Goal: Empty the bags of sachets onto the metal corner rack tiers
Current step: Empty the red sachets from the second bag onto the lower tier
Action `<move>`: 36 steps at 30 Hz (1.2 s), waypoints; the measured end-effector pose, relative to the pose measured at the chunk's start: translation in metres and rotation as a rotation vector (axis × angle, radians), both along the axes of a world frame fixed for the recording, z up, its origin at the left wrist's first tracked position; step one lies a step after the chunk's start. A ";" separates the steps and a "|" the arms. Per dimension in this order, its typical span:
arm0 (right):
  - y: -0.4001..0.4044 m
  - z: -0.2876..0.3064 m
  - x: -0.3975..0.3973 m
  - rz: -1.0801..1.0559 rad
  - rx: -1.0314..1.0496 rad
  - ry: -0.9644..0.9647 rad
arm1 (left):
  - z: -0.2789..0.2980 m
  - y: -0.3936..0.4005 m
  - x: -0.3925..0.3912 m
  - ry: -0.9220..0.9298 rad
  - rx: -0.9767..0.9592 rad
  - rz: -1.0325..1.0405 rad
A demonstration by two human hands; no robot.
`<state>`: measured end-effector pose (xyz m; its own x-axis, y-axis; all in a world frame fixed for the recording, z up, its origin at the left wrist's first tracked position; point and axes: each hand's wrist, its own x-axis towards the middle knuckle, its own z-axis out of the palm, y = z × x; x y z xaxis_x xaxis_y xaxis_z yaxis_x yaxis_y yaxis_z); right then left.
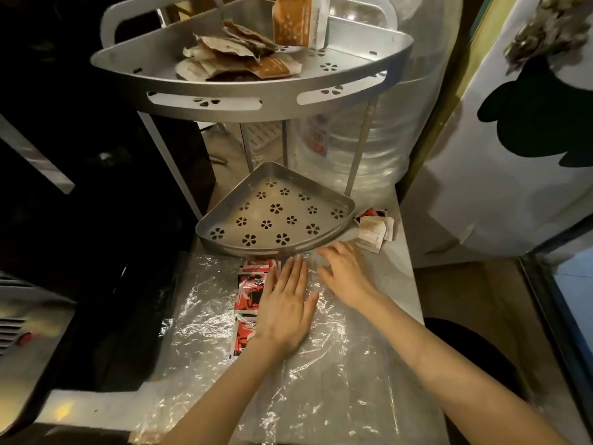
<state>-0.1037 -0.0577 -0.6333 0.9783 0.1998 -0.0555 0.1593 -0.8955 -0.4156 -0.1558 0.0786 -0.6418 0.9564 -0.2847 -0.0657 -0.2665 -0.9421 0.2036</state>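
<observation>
Top tier (353,64) holds brown sachets (234,56); bottom tier (211,226) bare. My left hand (284,313) and right hand (348,277) lie flat, grip wide, on the clear bag (205,309) of red sachets (248,293), not yet emptied

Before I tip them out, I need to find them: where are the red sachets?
In the head view, the red sachets lie inside the clear bag under the left hand, just in front of the lower tier.

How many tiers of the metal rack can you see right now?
2: the upper tier at the top, holding brown sachets, and the lower tier on the counter, bare. Any higher tier would be out of view.
</observation>
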 end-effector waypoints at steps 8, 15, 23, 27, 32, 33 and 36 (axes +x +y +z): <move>-0.006 -0.005 -0.003 -0.063 0.168 -0.088 | 0.000 -0.002 -0.002 0.005 -0.001 0.002; -0.023 0.007 -0.011 -0.110 0.217 -0.134 | -0.003 -0.001 -0.003 -0.013 0.024 -0.017; -0.055 0.015 -0.022 -0.423 0.580 -0.022 | -0.005 0.000 -0.004 -0.025 0.043 -0.051; -0.080 0.026 -0.027 -0.592 0.752 0.011 | -0.007 -0.001 -0.004 -0.050 0.068 -0.054; -0.090 0.031 -0.037 -0.689 0.906 0.034 | -0.009 -0.001 -0.003 -0.068 0.095 -0.059; -0.091 0.031 -0.039 -0.706 0.920 0.037 | -0.010 -0.001 -0.003 -0.072 0.102 -0.065; -0.093 0.029 -0.045 -0.762 0.950 0.055 | -0.011 0.001 -0.001 -0.093 0.102 -0.080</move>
